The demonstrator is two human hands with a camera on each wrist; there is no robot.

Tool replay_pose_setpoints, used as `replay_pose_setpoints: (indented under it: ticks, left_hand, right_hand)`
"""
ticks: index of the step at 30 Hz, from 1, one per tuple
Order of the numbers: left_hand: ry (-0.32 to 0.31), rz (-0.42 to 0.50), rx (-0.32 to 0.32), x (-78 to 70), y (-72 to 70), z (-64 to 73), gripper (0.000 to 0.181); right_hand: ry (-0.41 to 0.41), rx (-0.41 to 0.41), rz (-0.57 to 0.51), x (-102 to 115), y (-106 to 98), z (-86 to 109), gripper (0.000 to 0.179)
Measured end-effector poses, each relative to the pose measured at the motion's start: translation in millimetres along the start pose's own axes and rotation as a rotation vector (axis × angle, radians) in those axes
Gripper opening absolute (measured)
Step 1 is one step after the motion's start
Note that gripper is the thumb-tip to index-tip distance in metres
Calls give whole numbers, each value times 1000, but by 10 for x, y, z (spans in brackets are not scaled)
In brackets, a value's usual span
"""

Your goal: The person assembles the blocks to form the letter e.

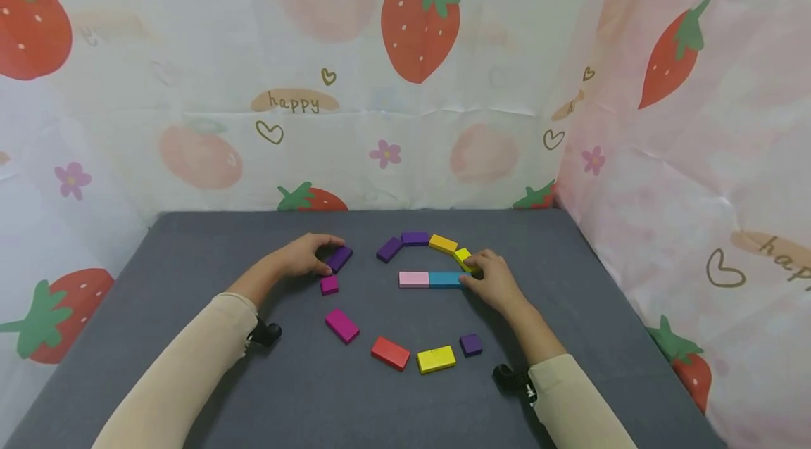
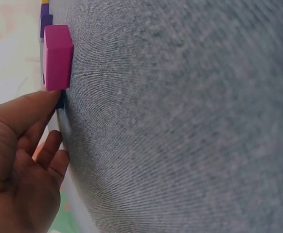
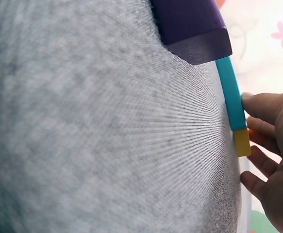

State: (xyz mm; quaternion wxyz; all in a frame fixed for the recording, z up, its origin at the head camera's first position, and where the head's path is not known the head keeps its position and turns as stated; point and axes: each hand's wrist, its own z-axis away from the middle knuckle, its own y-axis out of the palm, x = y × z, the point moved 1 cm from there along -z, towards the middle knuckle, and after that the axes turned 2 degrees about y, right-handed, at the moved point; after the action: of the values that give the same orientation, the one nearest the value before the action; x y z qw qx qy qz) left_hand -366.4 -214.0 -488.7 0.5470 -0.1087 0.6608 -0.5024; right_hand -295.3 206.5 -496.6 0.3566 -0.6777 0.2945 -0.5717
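Observation:
My left hand pinches a purple block between thumb and fingertips, at the left of a loose ring of coloured blocks. A small magenta block lies just in front of it; in the left wrist view the magenta block largely covers the purple one. On the other side, my right hand has its thumb and fingers around a yellow block. The right thumb overlaps the end of a blue block, which lies end to end with a pink block.
At the back of the ring are two purple blocks and an orange-yellow block. Its front holds a magenta block, a red block, a yellow block and a small purple block. All lie on a grey tabletop.

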Motion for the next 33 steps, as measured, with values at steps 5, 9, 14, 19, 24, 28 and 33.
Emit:
replay_pose_setpoints:
  ticks: [5, 9, 14, 19, 24, 28, 33]
  left_hand:
    - [-20, -12, -24, 14, 9, 1, 63]
    - [-34, 1, -52, 2, 7, 1, 64]
    - [-48, 38, -89, -27, -20, 10, 64]
    - [-37, 39, -102, -71, -63, 17, 64]
    - [-24, 45, -97, -156, -87, 33, 65]
    - [-17, 61, -77, -218, -62, 43, 66]
    - [-5, 45, -70, -308, 0, 26, 65]
  right_hand:
    - [6, 0, -1, 4, 8, 8, 41]
    - [10, 1, -1, 7, 9, 5, 41]
    - [2, -1, 1, -7, 16, -1, 41]
    - [1, -3, 2, -14, 15, -7, 40]
    - [-2, -7, -4, -13, 9, -13, 40]
    - [0, 0, -6, -14, 9, -12, 41]
    - [3, 2, 0, -34, 16, -12, 41]
